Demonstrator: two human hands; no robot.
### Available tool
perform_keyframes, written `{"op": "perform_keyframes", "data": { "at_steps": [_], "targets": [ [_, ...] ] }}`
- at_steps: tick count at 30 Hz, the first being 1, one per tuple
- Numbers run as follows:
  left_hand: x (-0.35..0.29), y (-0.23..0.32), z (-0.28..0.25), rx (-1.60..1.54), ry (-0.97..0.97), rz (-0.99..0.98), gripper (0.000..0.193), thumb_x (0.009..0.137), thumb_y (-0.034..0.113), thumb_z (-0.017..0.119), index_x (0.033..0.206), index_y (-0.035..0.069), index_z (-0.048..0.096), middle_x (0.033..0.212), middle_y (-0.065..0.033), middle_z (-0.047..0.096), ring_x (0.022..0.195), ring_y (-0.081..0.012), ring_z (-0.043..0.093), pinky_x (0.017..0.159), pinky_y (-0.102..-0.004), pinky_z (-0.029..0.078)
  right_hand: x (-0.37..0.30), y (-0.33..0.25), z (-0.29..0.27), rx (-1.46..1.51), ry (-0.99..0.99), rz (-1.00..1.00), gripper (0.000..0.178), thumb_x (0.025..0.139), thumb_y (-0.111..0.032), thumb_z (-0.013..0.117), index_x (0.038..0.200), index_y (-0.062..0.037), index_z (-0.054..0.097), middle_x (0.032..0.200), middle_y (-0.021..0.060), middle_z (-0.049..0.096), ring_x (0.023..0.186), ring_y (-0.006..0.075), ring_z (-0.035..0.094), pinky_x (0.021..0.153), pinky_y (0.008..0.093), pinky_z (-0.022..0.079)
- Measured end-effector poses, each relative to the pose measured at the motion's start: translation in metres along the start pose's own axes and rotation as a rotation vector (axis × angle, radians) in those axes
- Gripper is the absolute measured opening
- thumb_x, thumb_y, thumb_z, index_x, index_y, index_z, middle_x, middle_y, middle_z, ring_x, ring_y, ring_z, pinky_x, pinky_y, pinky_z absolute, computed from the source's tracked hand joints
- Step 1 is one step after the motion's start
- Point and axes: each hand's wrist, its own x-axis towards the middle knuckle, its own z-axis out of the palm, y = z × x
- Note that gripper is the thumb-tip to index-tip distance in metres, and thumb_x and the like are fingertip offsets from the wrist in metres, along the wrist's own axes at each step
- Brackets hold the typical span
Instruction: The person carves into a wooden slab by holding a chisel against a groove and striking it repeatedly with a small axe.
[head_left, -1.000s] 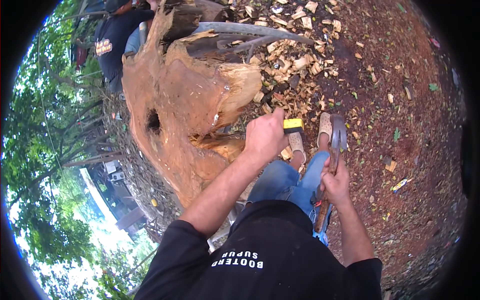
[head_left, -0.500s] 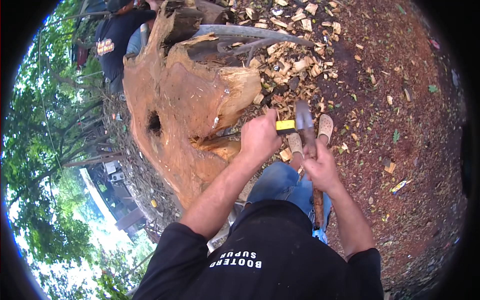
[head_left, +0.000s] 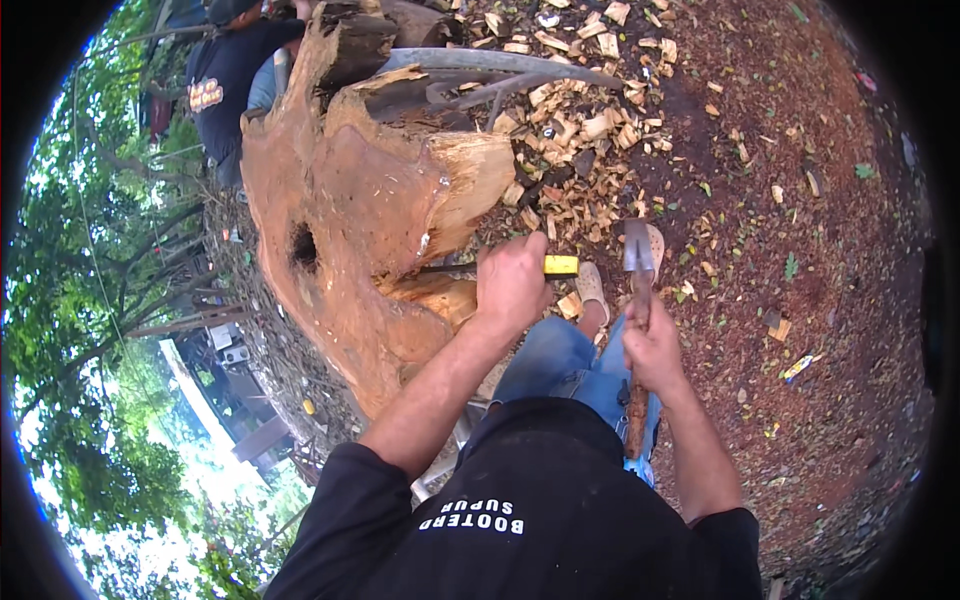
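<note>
My left hand [head_left: 514,283] is closed around a chisel; its yellow-and-black handle end [head_left: 561,265] sticks out to the right of my fist. To the left, the dark chisel shaft [head_left: 448,268] reaches into a notch in a big brown slab of wood [head_left: 350,215]; its tip is hidden there. My right hand [head_left: 652,348] grips a wooden-handled tool with a metal head [head_left: 638,246], held upright at my right. A gap separates that head from the chisel's handle end. Pale, freshly cut wood [head_left: 475,180] shows on the slab's right side.
Wood chips [head_left: 590,130] litter the ground beyond the slab. Below my hands are my clog [head_left: 592,288] and jeans [head_left: 545,360]. A person in a dark shirt [head_left: 225,85] is at the far left, behind the slab. A curved grey bar [head_left: 500,62] lies across the far end.
My right hand has swung the tool right, away from the chisel's handle end. My left hand has shifted slightly nearer and left, still holding the chisel.
</note>
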Motion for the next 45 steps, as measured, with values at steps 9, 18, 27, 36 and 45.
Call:
{"op": "perform_keyframes", "data": {
  "at_steps": [9,18,27,36,45],
  "targets": [
    [0.022,0.02,-0.002,-0.111,-0.039,-0.098,0.026,0.074,0.004,0.07,0.094,0.003,0.055,0.087,-0.021,0.067,0.084,-0.0421,0.067,0.075,-0.052,0.053,-0.001,-0.014,-0.02,-0.068,-0.035,0.07,0.078,0.084,-0.003,0.052,0.157,-0.0051,0.023,0.094,0.0047,0.057,0.053,0.0099,0.055,0.046,0.0257,0.048],
    [0.034,0.01,-0.009,-0.098,-0.035,-0.194,0.021,0.078,0.011,0.07,0.096,0.003,0.061,0.082,-0.0212,0.07,0.083,-0.0415,0.069,0.077,-0.0521,0.053,0.012,-0.065,-0.022,0.136,0.092,-0.079,0.024,0.083,-0.001,0.05,0.107,-0.002,0.049,0.071,0.002,0.052,0.047,0.0074,0.047,0.043,0.0239,0.039],
    [0.041,0.017,-0.016,-0.101,-0.122,-0.172,0.027,0.075,0.011,0.071,0.099,0.002,0.062,0.082,-0.0218,0.071,0.082,-0.0397,0.071,0.077,-0.0497,0.056,0.012,-0.064,-0.016,0.18,0.045,-0.071,0.027,0.082,-0.001,0.05,0.109,-0.0008,0.049,0.071,0.0008,0.051,0.048,0.0074,0.047,0.043,0.0233,0.039],
    [0.049,0.015,-0.017,-0.113,-0.084,-0.264,0.039,0.081,0.036,0.08,0.097,0.005,0.063,0.081,-0.0211,0.071,0.083,-0.0412,0.07,0.075,-0.0512,0.053,0.026,-0.056,0.0,0.218,0.083,-0.084,0.028,0.082,-0.002,0.052,0.109,-0.0026,0.05,0.072,0.0003,0.052,0.047,0.0078,0.049,0.043,0.0238,0.041],
    [0.046,0.004,-0.014,-0.11,-0.093,-0.253,0.036,0.082,0.033,0.079,0.096,0.005,0.062,0.076,-0.022,0.069,0.078,-0.042,0.069,0.071,-0.0525,0.052,0.029,-0.055,-0.004,0.078,-0.005,0.017,0.02,0.081,-0.005,0.052,0.101,-0.0026,0.052,0.07,0.0021,0.051,0.047,0.011,0.049,0.043,0.0266,0.041]
  ]
}}
